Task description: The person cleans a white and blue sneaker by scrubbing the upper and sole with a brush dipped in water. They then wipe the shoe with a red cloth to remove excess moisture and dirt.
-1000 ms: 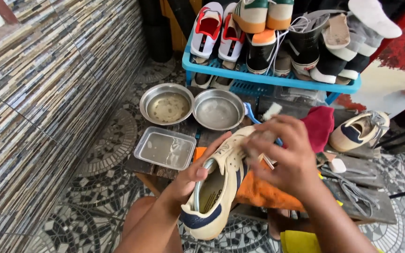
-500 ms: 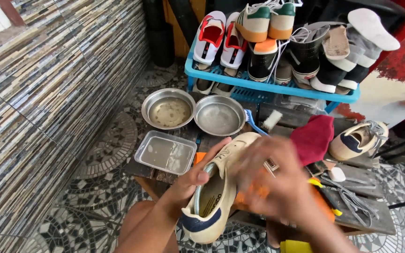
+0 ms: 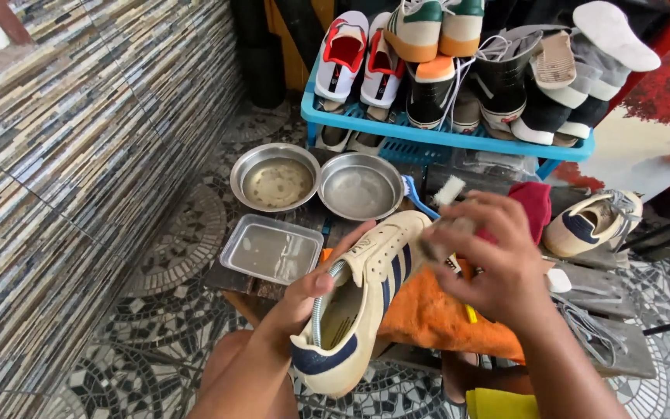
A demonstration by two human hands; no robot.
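Floor: mosaic tiles in black, grey and white ran under a low wooden bench [image 3: 599,341], with a striped tiled wall on the left.
Left hand: the left hand [image 3: 304,299] gripped the cream shoe [image 3: 358,299] at its heel opening, thumb on the outer collar, fingers tucked inside and closed on it.
Shoe: the cream shoe had a navy heel patch and navy side stripes; it was held tilted, toe up, above the near edge of the bench, over an orange cloth [image 3: 436,318].
Right hand: the right hand [image 3: 498,260] was curled at the toe of the shoe; whatever it pinched was blurred, so its grip could not be told.
Bench, far left: 2 metal bowls [image 3: 277,177] sat side by side, with a clear plastic tray [image 3: 271,248] just nearer.
Bench, right: a red cloth [image 3: 535,203] and a second cream shoe [image 3: 592,223] lay beyond the hand.
Behind: a blue rack [image 3: 443,136] carried many shoes.
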